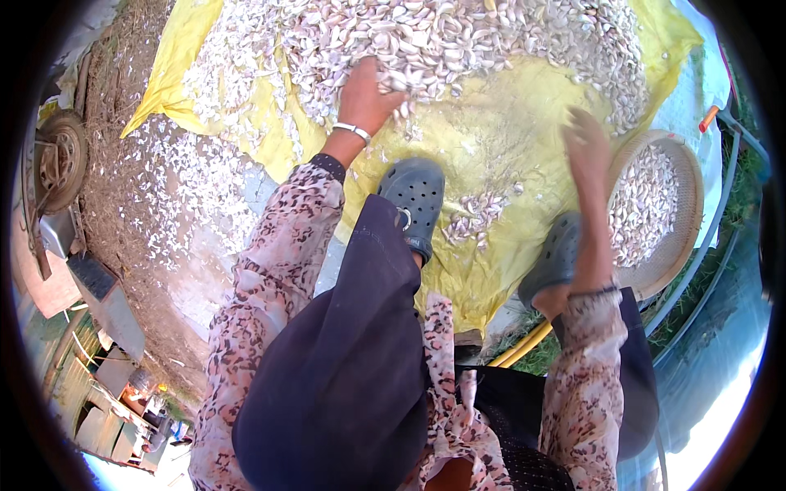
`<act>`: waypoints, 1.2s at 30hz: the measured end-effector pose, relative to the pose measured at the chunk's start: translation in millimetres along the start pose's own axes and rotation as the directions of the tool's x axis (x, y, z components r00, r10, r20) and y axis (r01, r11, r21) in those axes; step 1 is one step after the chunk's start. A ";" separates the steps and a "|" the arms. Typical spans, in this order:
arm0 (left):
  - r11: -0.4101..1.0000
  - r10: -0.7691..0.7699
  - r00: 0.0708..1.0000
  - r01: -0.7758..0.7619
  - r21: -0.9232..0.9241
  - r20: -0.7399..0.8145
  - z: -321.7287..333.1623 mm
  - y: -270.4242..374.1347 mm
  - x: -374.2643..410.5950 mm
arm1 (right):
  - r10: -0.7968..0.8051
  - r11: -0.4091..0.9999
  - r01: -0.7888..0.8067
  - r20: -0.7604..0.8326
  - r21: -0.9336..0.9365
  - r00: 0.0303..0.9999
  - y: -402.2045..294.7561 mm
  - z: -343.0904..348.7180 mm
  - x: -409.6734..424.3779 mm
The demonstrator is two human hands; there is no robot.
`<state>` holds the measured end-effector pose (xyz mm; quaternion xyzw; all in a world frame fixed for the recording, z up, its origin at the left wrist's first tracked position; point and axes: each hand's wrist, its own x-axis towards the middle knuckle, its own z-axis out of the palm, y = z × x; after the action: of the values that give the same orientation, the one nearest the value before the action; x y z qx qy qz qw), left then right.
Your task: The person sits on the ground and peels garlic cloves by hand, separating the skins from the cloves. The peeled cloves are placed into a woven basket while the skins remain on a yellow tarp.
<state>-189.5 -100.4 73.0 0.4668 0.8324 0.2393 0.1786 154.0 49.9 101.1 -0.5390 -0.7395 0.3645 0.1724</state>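
A broad heap of garlic cloves (424, 43) lies on a yellow plastic sheet (522, 98) in front of me. My left hand (367, 98), with a pale bracelet at the wrist, touches the near edge of the heap. Its thumb stands apart from the fingers, and the fingertips are partly hidden among the cloves. Motion blurs my right hand (586, 144), which is over the sheet's right part, beside a round woven basket (691, 184). More garlic cloves (645, 208) fill part of this basket. Between my feet sits a small group of purplish cloves (476, 218).
My clogs, the left (414, 196) and the right (556, 251), rest on or beside the sheet. Garlic skins (184, 190) litter the ground at left. A wheel (61, 161) stands at far left. Blue-grey pipes (724, 208) run along the right, and a yellow hose (522, 347) lies on grass.
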 end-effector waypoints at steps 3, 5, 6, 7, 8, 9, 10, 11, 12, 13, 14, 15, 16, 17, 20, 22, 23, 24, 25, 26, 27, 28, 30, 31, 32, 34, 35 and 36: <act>0.978 0.084 0.990 -0.060 -0.200 0.115 20.6 36.2 12.2 | -0.122 0.992 0.123 0.096 -0.005 0.988 -25.5 60.0 49.0; 0.977 0.148 0.984 -0.130 -0.169 0.097 35.6 46.8 15.3 | -0.248 0.966 0.254 0.106 -0.045 0.963 -45.3 93.0 68.4; 0.963 0.217 0.966 -0.188 -0.193 0.140 40.2 57.7 15.5 | -0.359 0.928 0.366 0.095 -0.074 0.928 -45.8 104.1 72.9; 0.944 0.287 0.941 -0.246 -0.222 0.181 43.9 66.7 15.5 | -0.465 0.875 0.472 0.088 -0.104 0.881 -42.9 108.2 73.8; 0.922 0.336 0.922 -0.280 -0.268 0.191 50.9 69.9 13.1 | -0.473 0.875 0.478 0.075 -0.073 0.878 -37.3 106.3 72.7; 0.902 0.376 0.904 -0.306 -0.305 0.203 59.4 67.0 8.8 | -0.407 0.909 0.415 0.122 -0.048 0.905 -31.9 103.5 69.5; 0.878 0.420 0.883 -0.336 -0.340 0.210 62.6 67.5 6.8 | -0.342 0.936 0.350 0.165 -0.027 0.925 -27.3 93.6 64.7; 0.892 0.390 0.898 -0.314 -0.325 0.203 62.4 63.9 4.2 | -0.275 0.959 0.283 0.209 -0.010 0.938 -23.3 85.2 59.1; 0.896 0.375 0.905 -0.297 -0.331 0.200 65.8 62.8 1.0 | -0.140 0.984 0.163 0.263 -0.070 0.955 -23.0 67.4 52.7; 0.905 0.351 0.916 -0.279 -0.322 0.192 60.1 60.1 -3.2 | -0.036 0.995 0.010 0.275 0.096 0.961 -22.1 59.5 46.2; 0.929 0.314 0.928 -0.258 -0.265 0.198 53.0 57.2 -6.1 | 0.063 0.956 -0.145 0.303 0.256 0.951 -21.9 53.0 40.6; 0.934 0.312 0.934 -0.268 -0.236 0.176 49.7 61.5 -9.5 | 0.161 0.872 -0.293 0.336 0.392 0.928 -19.2 43.0 36.2; 0.943 0.305 0.939 -0.273 -0.192 0.159 44.7 63.6 -14.1 | 0.128 0.799 -0.306 0.351 0.517 0.927 -16.0 41.2 31.9; 0.950 0.296 0.945 -0.276 -0.145 0.141 42.8 68.0 -19.4 | 0.128 0.669 -0.352 0.364 0.655 0.922 -13.0 39.6 27.2; 0.935 0.340 0.940 -0.336 -0.111 0.015 30.4 86.7 -28.5 | 0.060 0.283 -0.400 0.400 0.872 0.915 -27.1 48.6 11.7; 0.931 0.246 0.962 -0.201 -0.304 0.118 20.8 108.8 -29.1 | 0.047 0.212 -0.405 0.405 0.889 0.913 -35.2 52.7 -1.4; 0.928 0.241 0.962 -0.190 -0.320 0.128 19.2 118.0 -31.0 | 0.042 0.175 -0.408 0.407 0.896 0.912 -36.9 55.9 -5.8; 0.924 0.240 0.961 -0.182 -0.336 0.138 17.0 126.9 -33.5 | 0.045 0.113 -0.405 0.403 0.907 0.914 -35.0 63.3 -8.2; 0.919 0.240 0.959 -0.175 -0.353 0.150 18.4 133.8 -35.4 | 0.034 0.089 -0.416 0.414 0.905 0.909 -33.0 69.2 -10.6; 0.890 0.279 0.960 -0.247 -0.382 0.030 28.7 134.1 -39.8 | 0.025 0.066 -0.425 0.424 0.903 0.905 -30.8 74.4 -13.1; 0.871 0.394 0.919 -0.382 -0.310 -0.026 35.6 130.4 -40.5 | 0.011 0.044 -0.436 0.436 0.899 0.900 -35.7 78.8 -14.5; 0.829 0.508 0.859 -0.509 -0.231 -0.072 41.9 126.6 -38.3 | 0.061 -0.011 -0.459 0.459 0.888 0.886 -41.9 85.2 -16.3; 0.766 0.629 0.775 -0.631 -0.123 -0.060 47.7 121.7 -36.5 | 0.066 -0.065 -0.463 0.467 0.884 0.882 -50.1 81.5 -23.3; 0.776 0.614 0.787 -0.616 -0.134 -0.065 47.8 120.8 -37.2 | 0.070 -0.090 -0.465 0.471 0.881 0.879 -51.9 79.2 -26.4; 0.786 0.598 0.798 -0.601 -0.146 -0.069 47.6 119.9 -37.4 | 0.046 -0.081 -0.484 0.488 0.871 0.872 -50.4 79.3 -27.5; 0.821 0.527 0.846 -0.531 -0.211 -0.079 45.8 122.6 -35.3 | -0.004 -0.054 -0.519 0.519 0.853 0.854 -49.4 76.1 -27.4; 0.842 0.469 0.880 -0.471 -0.263 -0.078 46.1 122.6 -32.7 | 0.020 0.014 -0.516 0.515 0.857 0.857 -49.6 74.7 -27.8; 0.860 0.406 0.911 -0.408 -0.308 -0.073 42.8 123.4 -29.9 | 0.037 0.079 -0.514 0.513 0.854 0.858 -55.4 71.5 -27.7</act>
<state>-66.9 -60.8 109.8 0.5963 0.6664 0.4032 0.1942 80.5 -9.4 96.9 -0.3477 -0.2160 0.8725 0.2669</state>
